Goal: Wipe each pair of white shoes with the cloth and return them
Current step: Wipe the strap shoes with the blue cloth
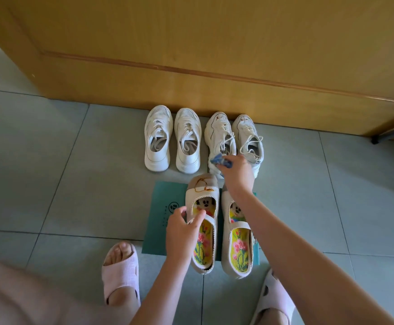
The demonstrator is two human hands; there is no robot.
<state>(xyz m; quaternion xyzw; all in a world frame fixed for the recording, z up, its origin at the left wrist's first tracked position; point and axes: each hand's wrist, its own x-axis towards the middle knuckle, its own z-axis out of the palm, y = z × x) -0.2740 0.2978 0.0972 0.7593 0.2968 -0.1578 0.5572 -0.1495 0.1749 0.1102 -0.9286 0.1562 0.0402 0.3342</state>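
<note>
Right hand (pixel 237 173): fingers are curled round a blue cloth (pixel 219 160), which is held bunched. The cloth is pressed against the heel end of the near-right sneaker (pixel 218 134); most of that heel is covered by the hand. Its partner sneaker (pixel 247 134) is set just beside it on the right, touching or nearly so, with loose laces spilling over the opening.

Left hand (pixel 183 233): thumb and fingers are closed on the outer side wall of the left strap shoe (pixel 205 191), at the strap. The shoe is tilted slightly, with its toe towards the sneakers. Whether its sole is lifted cannot be told.

The right strap shoe (pixel 240 249) is laid flat beside it, close but apart, partly crossed by the right forearm. Both strap shoes are beige, with bright patterned insoles. They are placed on a green mat (pixel 163 207), towards its right edge, with the heels overhanging its near edge.

A second pair of white sneakers (pixel 158 137) is lined up on the floor tiles (pixel 74 184) to the left of the first pair, beyond the far edge of the mat. All four toes are pointed at a wooden door (pixel 191 43), close to its lower edge.

Two feet in pink slippers (pixel 121 273) are planted on the tiles on either side of the mat's near edge.
</note>
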